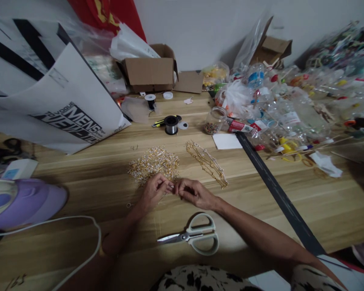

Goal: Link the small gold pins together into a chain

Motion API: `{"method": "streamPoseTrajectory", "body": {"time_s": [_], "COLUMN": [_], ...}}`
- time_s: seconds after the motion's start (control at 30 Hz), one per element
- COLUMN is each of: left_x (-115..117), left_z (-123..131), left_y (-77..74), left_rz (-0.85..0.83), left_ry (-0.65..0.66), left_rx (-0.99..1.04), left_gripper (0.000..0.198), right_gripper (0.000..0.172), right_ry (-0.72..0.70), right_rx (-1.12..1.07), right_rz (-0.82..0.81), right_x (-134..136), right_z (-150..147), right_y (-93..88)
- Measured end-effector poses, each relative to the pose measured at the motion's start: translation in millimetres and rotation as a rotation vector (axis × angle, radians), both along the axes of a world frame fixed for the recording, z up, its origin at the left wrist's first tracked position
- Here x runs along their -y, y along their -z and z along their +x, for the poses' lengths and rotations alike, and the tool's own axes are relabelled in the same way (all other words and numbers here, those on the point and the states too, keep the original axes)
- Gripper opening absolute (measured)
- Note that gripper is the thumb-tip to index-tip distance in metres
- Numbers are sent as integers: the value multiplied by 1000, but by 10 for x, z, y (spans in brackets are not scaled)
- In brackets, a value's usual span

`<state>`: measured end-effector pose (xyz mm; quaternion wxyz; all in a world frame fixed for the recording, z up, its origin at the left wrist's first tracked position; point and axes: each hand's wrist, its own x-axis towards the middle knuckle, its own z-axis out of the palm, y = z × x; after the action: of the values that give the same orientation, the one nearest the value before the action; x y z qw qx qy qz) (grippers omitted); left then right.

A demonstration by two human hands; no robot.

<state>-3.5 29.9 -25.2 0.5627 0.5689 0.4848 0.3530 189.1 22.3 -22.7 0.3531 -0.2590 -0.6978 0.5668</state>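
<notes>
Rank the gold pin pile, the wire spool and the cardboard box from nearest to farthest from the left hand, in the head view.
1. Gold pin pile, just beyond the left hand, at its fingertips.
2. Wire spool, mid-table, farther back.
3. Cardboard box, by the back wall.

Light wood table (pixel 94 182): heap of gold pins (pixel 154 163) just past the left hand (pixel 153 193), gold chains (pixel 208 163) beyond the right hand (pixel 194 193), scissors (pixel 194 236) nearer than both, long black strip (pixel 276 190) off right.
</notes>
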Motion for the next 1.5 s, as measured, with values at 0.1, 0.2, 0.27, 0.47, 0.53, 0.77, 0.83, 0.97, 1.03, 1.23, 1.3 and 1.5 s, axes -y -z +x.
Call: {"method": "streamPoseTrajectory", "body": {"time_s": [0.1,0.2,0.27,0.47,0.53,0.77,0.83,0.97,1.03,1.23,1.3,1.5], "left_x": [0,6,13,6,0,22,28,32,34,41,43,49], "left_z": [0,-2,-3,0,5,25,27,21,18,28,35,52], "left_y": [-13,-26,-30,-31,-34,-77,-78,-58,-48,-68,-85,-129], "left_rz": [23,49,52,22,-14,-55,-52,-40,-40,-41,-25,9], "left_ry": [-1,-4,-6,-17,-28,0,13,31,39,48,46,50], "left_rx": [-26,-39,-38,-22,1,2,-7,-9,-3,-1,-7,-36], "left_gripper": [20,18,18,22,24,25,25,24,24,25,25,25], "right_gripper": [24,24,24,27,28,30,31,30,27,16,12,9], "right_ry": [-8,-6,-7,7,28,158,194,207,208,218,232,254], "right_rx": [-6,3,14,-20,-45,-13,15,16,7,103,153,219], "right_rz": [-43,-52,-51,-142,-187,-259,-250,-233,-214,22,147,314], "right_x": [-6,-5,-2,-1,-3,-18,-22,-19,-13,0,-1,-5], "right_z": [1,8,13,11,9,27,34,33,24,-3,-9,-22], "right_y": [9,34,48,37,32,46,42,37,46,80,82,102]}}
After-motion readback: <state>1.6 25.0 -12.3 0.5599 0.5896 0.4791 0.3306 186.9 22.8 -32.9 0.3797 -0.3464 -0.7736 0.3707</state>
